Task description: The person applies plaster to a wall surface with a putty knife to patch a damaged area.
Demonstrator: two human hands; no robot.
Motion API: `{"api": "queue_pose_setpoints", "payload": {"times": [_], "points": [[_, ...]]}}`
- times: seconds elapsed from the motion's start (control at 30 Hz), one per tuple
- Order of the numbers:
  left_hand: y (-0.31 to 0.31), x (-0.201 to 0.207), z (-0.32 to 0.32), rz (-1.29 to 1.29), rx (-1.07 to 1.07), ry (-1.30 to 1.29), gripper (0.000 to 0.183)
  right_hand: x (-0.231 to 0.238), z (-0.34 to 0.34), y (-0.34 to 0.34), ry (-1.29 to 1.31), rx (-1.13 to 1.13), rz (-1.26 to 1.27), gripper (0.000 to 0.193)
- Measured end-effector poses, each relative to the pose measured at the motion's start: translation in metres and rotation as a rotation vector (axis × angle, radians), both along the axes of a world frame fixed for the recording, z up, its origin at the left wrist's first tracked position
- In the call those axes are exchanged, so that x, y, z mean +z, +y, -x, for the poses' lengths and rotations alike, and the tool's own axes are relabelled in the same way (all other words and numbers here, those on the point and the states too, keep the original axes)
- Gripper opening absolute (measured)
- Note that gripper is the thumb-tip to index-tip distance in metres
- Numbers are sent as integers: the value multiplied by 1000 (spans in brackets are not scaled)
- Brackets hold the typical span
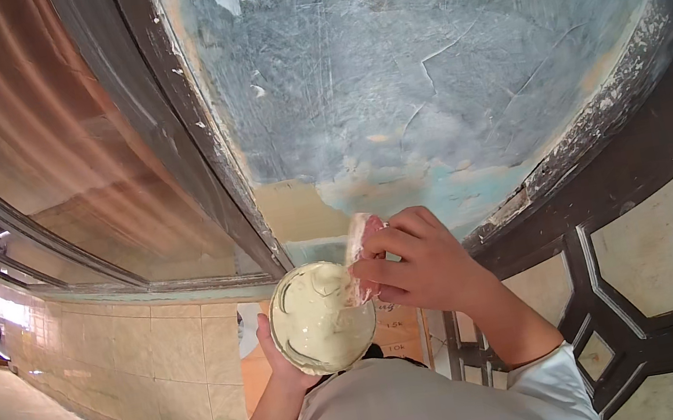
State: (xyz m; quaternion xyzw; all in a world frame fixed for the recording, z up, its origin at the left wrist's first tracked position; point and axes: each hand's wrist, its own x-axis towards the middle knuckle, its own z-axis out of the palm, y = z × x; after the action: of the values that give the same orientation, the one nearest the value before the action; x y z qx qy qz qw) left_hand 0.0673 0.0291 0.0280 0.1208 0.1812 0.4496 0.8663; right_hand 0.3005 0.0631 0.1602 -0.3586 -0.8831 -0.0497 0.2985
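In front of my chest, my left hand point(279, 355) supports a round tub point(276, 320) from its left side, the thumb up along the wall. Thick pale yellow-green paint point(325, 327) fills it, with a swirled surface and smears round the rim. My right hand point(427, 259) pinches a pink-red sponge point(362, 241) caked with pale paint along one side. The sponge is on edge at the tub's right rim, its lower end by the paint; whether it dips in, I cannot tell. Other fingers of my left hand are hidden beneath the tub.
Ahead stands a patchy grey-blue wall point(414, 37) with cracks and peeling spots. Dark window framing point(147, 90) and an orange-brown curtain point(43, 108) are on the left, above tiles point(158, 338). A dark panelled door point(612, 155) is on the right. An orange board point(402, 337) hangs low behind the tub.
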Motion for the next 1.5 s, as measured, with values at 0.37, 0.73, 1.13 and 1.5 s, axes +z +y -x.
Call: {"api": "queue_pose_setpoints", "payload": {"times": [0.37,0.73,1.13,1.5], "points": [[-1,6,-18,-10,29,3,91,10,31,3,-116,-63,-159,20],[-2,9,-32,-18,52,40,95,7,29,5,-145,-76,-105,26],[4,4,-37,73,61,96,87,6,42,4,-159,-142,-102,14],[4,3,-35,-55,85,3,86,4,43,6,-150,-181,-6,27]]}}
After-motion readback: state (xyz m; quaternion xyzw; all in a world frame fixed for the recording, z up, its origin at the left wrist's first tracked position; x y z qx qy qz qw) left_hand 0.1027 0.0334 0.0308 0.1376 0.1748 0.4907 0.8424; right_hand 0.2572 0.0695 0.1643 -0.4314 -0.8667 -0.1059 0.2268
